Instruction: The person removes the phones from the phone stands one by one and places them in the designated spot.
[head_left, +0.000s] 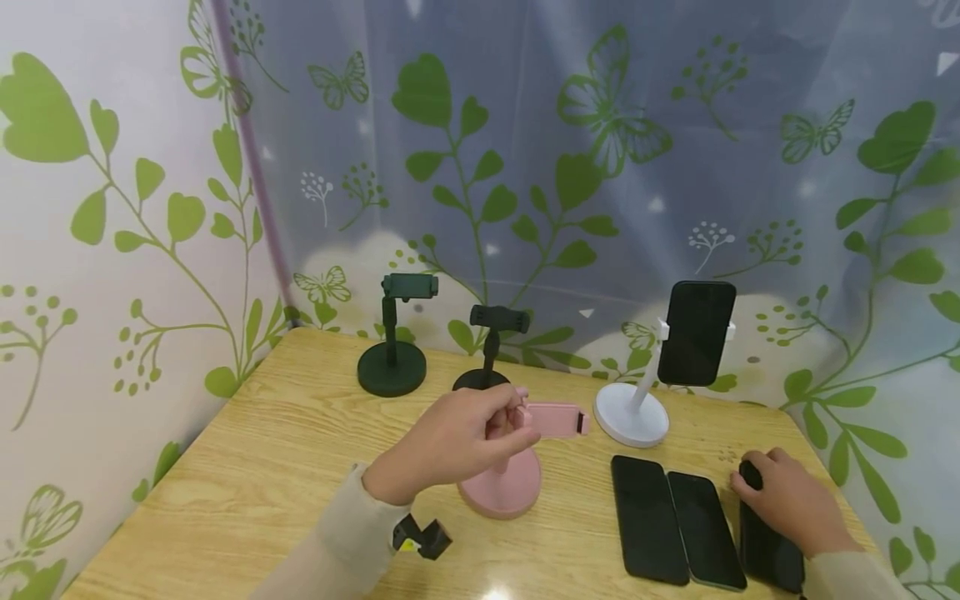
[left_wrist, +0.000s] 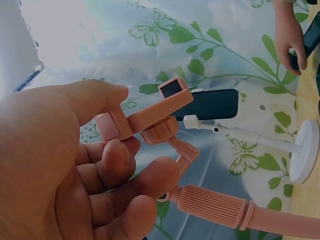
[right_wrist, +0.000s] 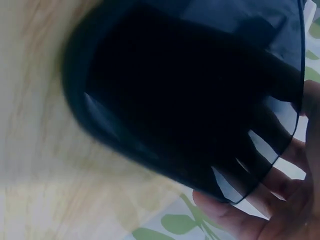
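At the table's middle stands a pink phone stand (head_left: pixel 510 487) with a round base, its clamp (head_left: pixel 555 420) turned sideways. My left hand (head_left: pixel 457 433) pinches one end of that clamp between thumb and index finger; the left wrist view shows the clamp's other end (left_wrist: pixel 172 90) with a dark pad, and the remaining fingers curled below. Toward the right edge, my right hand (head_left: pixel 798 504) grips the top part of a black phone (head_left: pixel 772 554). In the right wrist view the fingers (right_wrist: pixel 285 185) hold the edge of this phone (right_wrist: pixel 170 95), and its glossy face reflects them.
Two black phones (head_left: pixel 648 517) lie side by side left of my right hand. Behind them a white stand (head_left: pixel 633 417) holds an upright phone (head_left: pixel 697 333). A dark green stand (head_left: pixel 392 368) and a black stand (head_left: pixel 500 319) stand near the patterned curtain (head_left: pixel 525 208) at the back.
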